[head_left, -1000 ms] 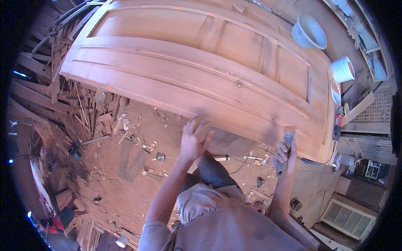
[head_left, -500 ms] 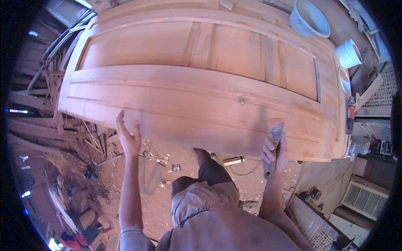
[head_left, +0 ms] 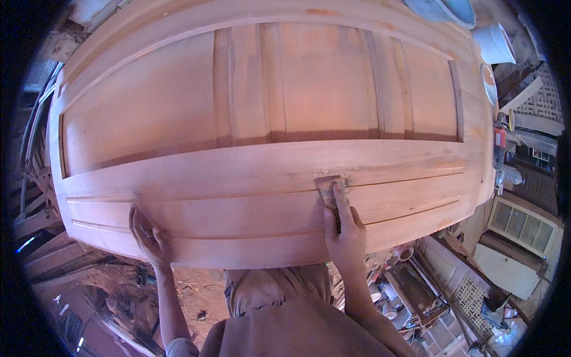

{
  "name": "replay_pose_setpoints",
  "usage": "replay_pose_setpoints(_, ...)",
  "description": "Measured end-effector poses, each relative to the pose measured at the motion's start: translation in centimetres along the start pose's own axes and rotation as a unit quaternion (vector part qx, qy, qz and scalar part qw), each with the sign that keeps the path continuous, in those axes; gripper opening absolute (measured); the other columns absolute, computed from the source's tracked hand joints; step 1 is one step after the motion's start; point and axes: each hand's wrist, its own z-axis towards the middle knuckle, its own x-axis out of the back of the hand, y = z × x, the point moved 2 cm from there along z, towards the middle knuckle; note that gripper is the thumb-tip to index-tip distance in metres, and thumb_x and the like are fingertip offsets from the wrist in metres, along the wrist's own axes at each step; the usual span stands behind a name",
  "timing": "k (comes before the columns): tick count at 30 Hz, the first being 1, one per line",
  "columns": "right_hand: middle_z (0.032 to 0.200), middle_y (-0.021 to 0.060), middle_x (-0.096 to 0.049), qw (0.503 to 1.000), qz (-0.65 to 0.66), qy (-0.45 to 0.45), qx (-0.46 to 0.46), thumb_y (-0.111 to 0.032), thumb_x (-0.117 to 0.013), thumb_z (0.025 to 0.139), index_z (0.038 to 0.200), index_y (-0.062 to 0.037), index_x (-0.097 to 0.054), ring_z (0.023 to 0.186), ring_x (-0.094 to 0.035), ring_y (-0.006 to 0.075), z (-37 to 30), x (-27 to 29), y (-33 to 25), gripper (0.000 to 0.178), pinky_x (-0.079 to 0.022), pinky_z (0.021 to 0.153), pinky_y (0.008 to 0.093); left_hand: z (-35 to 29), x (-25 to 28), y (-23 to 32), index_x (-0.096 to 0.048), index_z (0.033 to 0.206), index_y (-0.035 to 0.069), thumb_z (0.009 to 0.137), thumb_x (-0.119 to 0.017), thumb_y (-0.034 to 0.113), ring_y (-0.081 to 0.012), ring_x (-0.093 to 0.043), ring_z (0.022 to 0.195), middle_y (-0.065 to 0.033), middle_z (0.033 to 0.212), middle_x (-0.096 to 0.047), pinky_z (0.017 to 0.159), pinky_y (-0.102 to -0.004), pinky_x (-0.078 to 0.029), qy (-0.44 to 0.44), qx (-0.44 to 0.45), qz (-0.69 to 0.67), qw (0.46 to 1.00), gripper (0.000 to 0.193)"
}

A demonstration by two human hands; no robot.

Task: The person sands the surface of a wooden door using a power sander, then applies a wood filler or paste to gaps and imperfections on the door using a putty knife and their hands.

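Note:
A large wooden panel door (head_left: 250, 217) lies flat before me, with long recessed panels and narrow grooves along its near rail. My right hand (head_left: 346, 232) is closed round a putty knife (head_left: 328, 189), whose wide blade meets the near rail beside a small patch of filler-like residue. Only the blade and part of the handle show; the fingers cover the rest, and one finger stretches along it. Toward the door's near left part, my left hand (head_left: 148, 239) is held edge-down at the surface with its fingers extended and nothing in it.
Beyond the door's far right corner stand a large basin (head_left: 443, 11), a white bucket (head_left: 493, 44) and a pale round container (head_left: 489, 83). A red bottle-like container (head_left: 499, 140) is at the right end. Scrap wood (head_left: 50, 256) piles up at left; clutter lies lower right.
My view has shifted forward over the door. The right hand has brought the putty knife from in the air down onto the rail, and the left hand has come to the door surface.

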Motion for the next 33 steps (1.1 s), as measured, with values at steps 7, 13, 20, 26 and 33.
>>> replay_pose_setpoints(7, 0.093, 0.0207, -0.066, 0.997, -0.059, 0.030, -0.043, -0.015, -0.060, 0.098, 0.148, -0.0178, -0.048, 0.075, -0.068, 0.0376, 1.9, -1.7, -2.8, 0.052, -0.053, 0.064, 0.0458, 0.6, 0.4, -0.9, -0.041, 0.144, -0.002, 0.098, -0.051, 0.059, -0.0448, -0.040, 0.138, -0.0271, 0.148, -0.041, 0.112, -0.0532, -0.035, -0.009, -0.021, 0.015, 1.000, 0.077)
replay_pose_setpoints(13, 0.090, 0.0220, -0.066, 0.994, -0.105, -0.018, -0.034, -0.016, -0.061, 0.097, 0.147, -0.0163, -0.049, 0.072, -0.067, 0.0400, 0.8, -1.1, -2.9, 0.051, -0.052, 0.061, 0.0487, 0.5, 0.7, -0.6, -0.043, 0.143, -0.001, 0.097, -0.053, 0.058, -0.0455, -0.040, 0.138, -0.0271, 0.149, -0.041, 0.113, -0.0537, -0.034, -0.009, -0.002, 0.009, 1.000, 0.076)
replay_pose_setpoints(20, 0.092, 0.0247, -0.067, 0.997, -0.053, 0.055, 0.031, -0.017, -0.061, 0.097, 0.147, -0.0150, -0.048, 0.074, -0.068, 0.0429, 0.7, -2.8, -2.7, 0.052, -0.052, 0.060, 0.0498, 1.0, 0.6, -0.1, -0.044, 0.141, -0.001, 0.096, -0.057, 0.051, -0.0447, -0.041, 0.137, -0.0260, 0.148, -0.043, 0.113, -0.0545, -0.033, 0.001, 0.002, -0.026, 1.000, 0.070)
replay_pose_setpoints(26, 0.094, 0.0271, -0.066, 0.996, -0.092, 0.020, -0.007, -0.015, -0.060, 0.098, 0.148, -0.0127, -0.046, 0.076, -0.068, 0.0441, 0.9, -2.9, -3.7, 0.053, -0.053, 0.063, 0.0498, 0.9, 0.6, -0.5, -0.046, 0.140, -0.001, 0.095, -0.060, 0.043, -0.0448, -0.041, 0.136, -0.0256, 0.147, -0.044, 0.113, -0.0548, -0.033, -0.005, -0.002, -0.001, 1.000, 0.065)
replay_pose_setpoints(33, 0.097, 0.0262, -0.067, 0.998, -0.048, 0.008, -0.028, -0.016, -0.060, 0.098, 0.151, -0.0132, -0.042, 0.078, -0.067, 0.0452, 0.4, -2.0, -3.9, 0.056, -0.055, 0.065, 0.0504, 0.7, 0.9, -0.1, -0.048, 0.139, -0.001, 0.095, -0.060, 0.040, -0.0444, -0.040, 0.137, -0.0249, 0.148, -0.044, 0.113, -0.0547, -0.033, -0.002, -0.006, -0.015, 1.000, 0.062)
